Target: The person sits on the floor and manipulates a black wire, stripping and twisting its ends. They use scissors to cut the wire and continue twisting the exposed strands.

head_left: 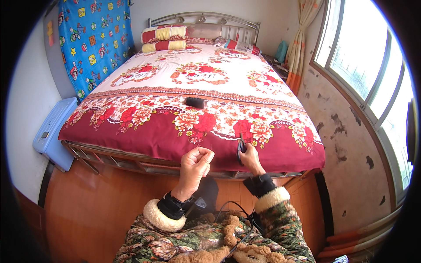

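My left hand [194, 170] is raised in front of the bed's near edge, thumb and fingertips pinched together. Whatever lies in that pinch is too fine to make out. To its right, my right hand [251, 158] grips a pair of dark-handled scissors [240, 149] at the bed's front edge, blades pointing away from me. Farther in, a spool of dark thread [196, 102] lies on its side on the flowered bedspread [263, 153], apart from both hands.
The bed has a metal headboard [237, 22] and folded bedding [164, 33] at its far end. A blue plastic storage box [57, 131] stands at the left wall. Windows and an orange-and-cream curtain [298, 52] are on the right. Wooden flooring [109, 206] lies below me.
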